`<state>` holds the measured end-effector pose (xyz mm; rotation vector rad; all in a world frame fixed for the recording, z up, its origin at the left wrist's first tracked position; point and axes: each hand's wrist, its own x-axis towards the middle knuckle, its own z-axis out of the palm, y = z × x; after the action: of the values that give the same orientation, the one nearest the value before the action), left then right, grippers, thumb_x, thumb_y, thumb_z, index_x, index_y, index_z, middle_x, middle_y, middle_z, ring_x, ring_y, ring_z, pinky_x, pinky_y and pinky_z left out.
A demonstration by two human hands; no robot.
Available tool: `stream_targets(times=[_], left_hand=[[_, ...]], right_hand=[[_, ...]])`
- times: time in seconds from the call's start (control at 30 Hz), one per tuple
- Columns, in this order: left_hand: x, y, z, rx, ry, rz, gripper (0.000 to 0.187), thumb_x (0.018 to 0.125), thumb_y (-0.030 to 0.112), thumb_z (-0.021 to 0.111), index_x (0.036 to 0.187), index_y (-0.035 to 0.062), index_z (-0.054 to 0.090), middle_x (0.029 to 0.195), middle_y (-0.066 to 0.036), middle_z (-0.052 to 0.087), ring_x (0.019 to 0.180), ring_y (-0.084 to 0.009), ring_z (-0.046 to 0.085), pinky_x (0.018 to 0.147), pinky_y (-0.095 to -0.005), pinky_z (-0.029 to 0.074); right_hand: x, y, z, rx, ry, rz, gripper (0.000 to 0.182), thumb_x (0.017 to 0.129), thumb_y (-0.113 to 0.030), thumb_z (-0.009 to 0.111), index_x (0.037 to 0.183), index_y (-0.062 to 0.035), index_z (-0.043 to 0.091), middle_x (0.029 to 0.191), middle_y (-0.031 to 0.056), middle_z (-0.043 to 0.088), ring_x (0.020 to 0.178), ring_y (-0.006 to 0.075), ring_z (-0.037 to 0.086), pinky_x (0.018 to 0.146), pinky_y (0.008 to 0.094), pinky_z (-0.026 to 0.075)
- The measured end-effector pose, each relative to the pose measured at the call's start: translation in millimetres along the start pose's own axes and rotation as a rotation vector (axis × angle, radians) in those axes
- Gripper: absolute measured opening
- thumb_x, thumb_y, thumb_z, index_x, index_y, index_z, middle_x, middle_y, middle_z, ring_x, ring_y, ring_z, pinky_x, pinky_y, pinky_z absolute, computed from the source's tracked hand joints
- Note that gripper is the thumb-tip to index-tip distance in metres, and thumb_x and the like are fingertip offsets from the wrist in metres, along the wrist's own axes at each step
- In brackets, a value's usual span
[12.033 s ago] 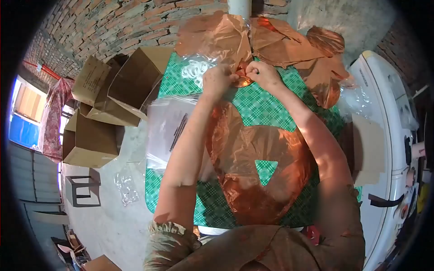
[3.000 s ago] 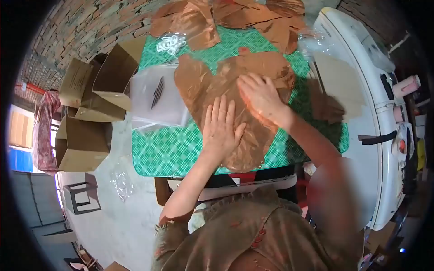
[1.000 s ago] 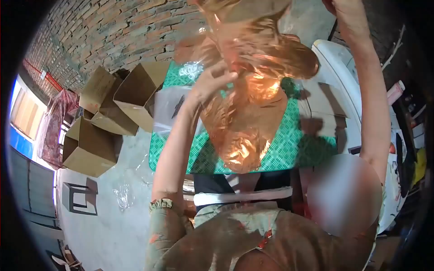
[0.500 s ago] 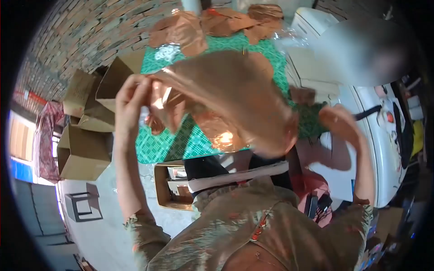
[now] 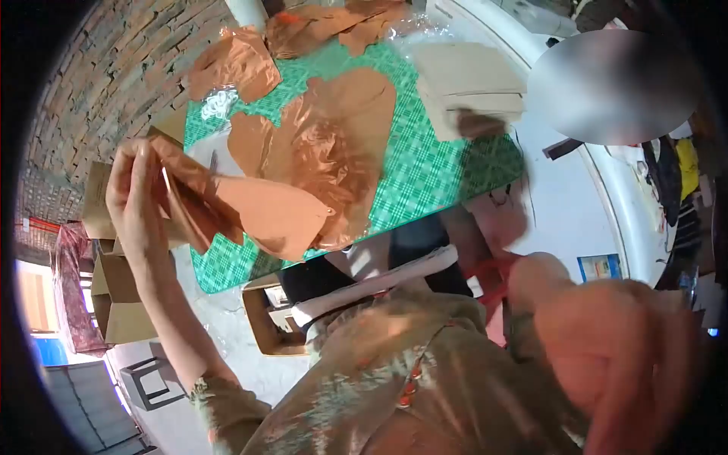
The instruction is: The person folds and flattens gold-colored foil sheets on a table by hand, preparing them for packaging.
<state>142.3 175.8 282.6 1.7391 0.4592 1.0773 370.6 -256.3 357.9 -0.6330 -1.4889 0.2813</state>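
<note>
My left hand (image 5: 133, 189) is raised at the left of the table and pinches one end of a flat copper foil balloon (image 5: 262, 216). The foil hangs from my fingers and runs right, down onto the green checked tablecloth (image 5: 432, 171), where its wider crinkled part (image 5: 334, 140) lies. My right hand (image 5: 497, 216) is a motion blur just off the table's near right edge, away from the foil. I cannot tell whether its fingers are closed. My right arm (image 5: 607, 356) fills the lower right, very close to the camera.
More copper foil pieces (image 5: 235, 64) are heaped at the table's far end beside a bag of white rings (image 5: 220, 102). Cardboard sheets (image 5: 466, 83) lie at the right corner. Open cardboard boxes (image 5: 114, 303) stand on the floor at left, another (image 5: 269, 334) under the table. A white appliance (image 5: 584, 205) stands at right.
My right hand has let go of the foil and dropped to the table's near right edge. The foil has come down onto the cloth, with my left hand still holding its end.
</note>
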Motion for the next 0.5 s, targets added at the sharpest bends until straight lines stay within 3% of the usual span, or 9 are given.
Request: stream_targets(times=[0.03,0.13,0.2,0.33,0.5], left_hand=[[-6,-1,-2,-0.005,0.035,-0.005,0.021,0.109,0.010,0.062,0.126,-0.0020,0.066,0.117,-0.004,0.069,0.104,-0.0102,0.066,0.094,-0.0245,0.053],[-8,-19,-57,0.096,0.075,0.011,0.031,0.108,0.012,0.062,0.136,-0.0027,0.065,0.132,-0.007,0.066,0.122,-0.0151,0.063,0.108,-0.0287,0.049],[-29,-13,-52,0.130,0.237,-0.024,0.030,0.109,0.013,0.062,0.135,-0.0017,0.065,0.131,-0.006,0.065,0.120,-0.0131,0.063,0.105,-0.0271,0.048],[-41,-27,-87,0.130,0.248,0.004,0.031,0.110,0.012,0.060,0.137,-0.0019,0.062,0.123,-0.004,0.065,0.109,-0.0090,0.062,0.094,-0.0228,0.048],[-31,7,-38,0.047,0.189,0.018,0.016,0.112,0.012,0.056,0.122,0.0008,0.061,0.108,0.000,0.058,0.096,-0.0048,0.055,0.083,-0.0208,0.044]], right_hand=[[-3,7,2,0.105,0.027,-0.110,0.015,0.090,-0.019,0.077,0.098,-0.0136,0.065,0.094,0.0070,0.065,0.074,0.0276,0.063,0.065,0.0457,0.052],[-11,25,3,0.177,0.012,-0.165,0.019,0.090,-0.019,0.077,0.102,-0.0127,0.063,0.097,0.0076,0.064,0.078,0.0276,0.063,0.068,0.0455,0.052],[-19,36,0,0.206,-0.009,-0.160,0.022,0.090,-0.019,0.077,0.105,-0.0122,0.062,0.100,0.0079,0.063,0.081,0.0276,0.062,0.069,0.0454,0.051],[-21,54,-1,0.245,-0.070,-0.184,0.028,0.091,-0.019,0.077,0.110,-0.0111,0.059,0.105,0.0087,0.062,0.086,0.0277,0.061,0.072,0.0451,0.051],[-26,46,-13,0.224,-0.062,-0.204,0.035,0.092,-0.020,0.077,0.117,-0.0097,0.055,0.111,0.0096,0.060,0.093,0.0277,0.060,0.076,0.0448,0.051]])
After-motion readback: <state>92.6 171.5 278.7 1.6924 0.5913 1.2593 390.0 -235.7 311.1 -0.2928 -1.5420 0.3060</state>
